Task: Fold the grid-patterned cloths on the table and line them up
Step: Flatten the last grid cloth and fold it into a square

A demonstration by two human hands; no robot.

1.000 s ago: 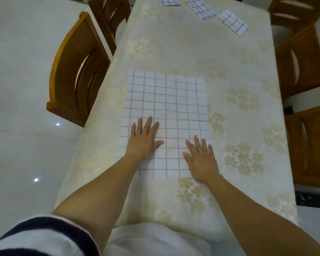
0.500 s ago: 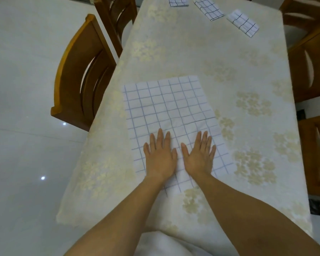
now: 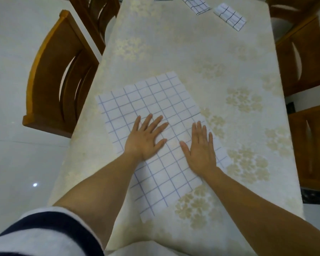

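Head | left hand [image 3: 146,139], right hand [image 3: 201,150] | flat, apparently pressing cloth [image 3: 155,100]

Single head view, looking steeply down, close over table [image 3: 183,52].

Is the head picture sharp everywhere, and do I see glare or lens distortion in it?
Head view: the spread cloth, left hand and right hand are fairly sharp; the sleeve and the chairs on the right are smeared; a small glare spot shines on the floor; the wide lens bows the edges of the table.
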